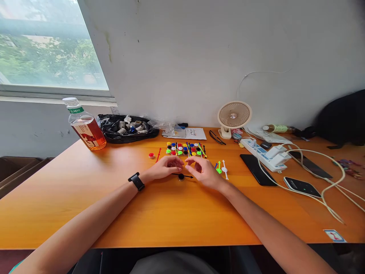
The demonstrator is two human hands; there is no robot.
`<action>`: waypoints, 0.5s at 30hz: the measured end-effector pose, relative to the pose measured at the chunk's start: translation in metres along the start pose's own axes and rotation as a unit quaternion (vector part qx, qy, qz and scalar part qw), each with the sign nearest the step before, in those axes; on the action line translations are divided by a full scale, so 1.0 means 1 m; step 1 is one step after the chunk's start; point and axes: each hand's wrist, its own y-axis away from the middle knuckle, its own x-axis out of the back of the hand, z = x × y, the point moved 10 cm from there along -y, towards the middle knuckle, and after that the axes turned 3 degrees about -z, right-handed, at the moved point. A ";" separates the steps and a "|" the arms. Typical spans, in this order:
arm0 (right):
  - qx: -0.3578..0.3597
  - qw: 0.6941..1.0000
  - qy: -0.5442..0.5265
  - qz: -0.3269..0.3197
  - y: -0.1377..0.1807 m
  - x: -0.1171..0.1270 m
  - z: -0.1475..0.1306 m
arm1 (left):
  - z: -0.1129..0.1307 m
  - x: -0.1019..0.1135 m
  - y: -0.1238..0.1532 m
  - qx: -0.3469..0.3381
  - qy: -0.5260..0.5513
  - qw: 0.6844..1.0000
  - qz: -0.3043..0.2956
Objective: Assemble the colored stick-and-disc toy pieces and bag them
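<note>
My left hand [167, 166] and my right hand [202, 171] are held close together over the desk, fingertips almost meeting. Both have curled fingers drawn in to the thumbs; whatever is in them is too small or hidden to make out. Just below the fingertips lies a black round base with a black arrow pointer [181, 177]. Behind my hands sit rows of coloured round bases [173, 148] and a bunch of arrow pointers [189, 149]. A red base [151, 155] and a red arrow [158, 154] lie to the left. Right of my right hand are a green arrow spinner [219, 168] and a white one [224, 169].
At the left stand a bottle of amber drink [89, 131] and a black plastic bag [111, 131] of small parts. A fan [234, 116] is at the back. On the right lie a power strip [265, 154], white cables, a black phone [256, 169] and a small device [301, 186].
</note>
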 end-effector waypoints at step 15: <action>-0.139 0.965 -0.224 -0.003 0.000 -0.002 0.022 | 0.028 0.042 0.016 -0.066 -0.116 0.968 0.214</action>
